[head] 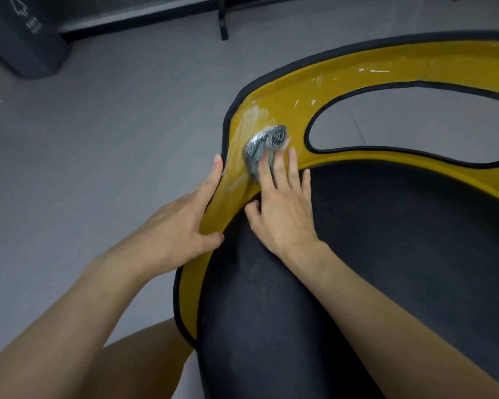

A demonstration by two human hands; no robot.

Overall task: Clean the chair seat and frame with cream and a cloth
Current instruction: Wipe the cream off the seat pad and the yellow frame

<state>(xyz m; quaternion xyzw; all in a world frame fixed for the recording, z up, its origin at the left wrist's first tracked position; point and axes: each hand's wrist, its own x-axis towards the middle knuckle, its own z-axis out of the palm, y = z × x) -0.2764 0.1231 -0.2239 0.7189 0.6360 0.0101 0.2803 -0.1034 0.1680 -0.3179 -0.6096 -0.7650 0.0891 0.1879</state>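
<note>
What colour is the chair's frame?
The glossy plastic chair frame is mustard yellow, black-edged; head view.

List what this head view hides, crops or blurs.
Head view:
Cloth: near part lies under fingers of the right hand.
Left hand: most fingers are behind the yellow frame it grips.
Yellow frame and black seat: cut by right edge.
Dark bin: print too small, blurred.

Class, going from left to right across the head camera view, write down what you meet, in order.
Dark grey floor bin → left hand gripping the yellow chair frame → right hand pressing the crumpled grey cloth → black-rimmed oval opening in that frame.
</note>
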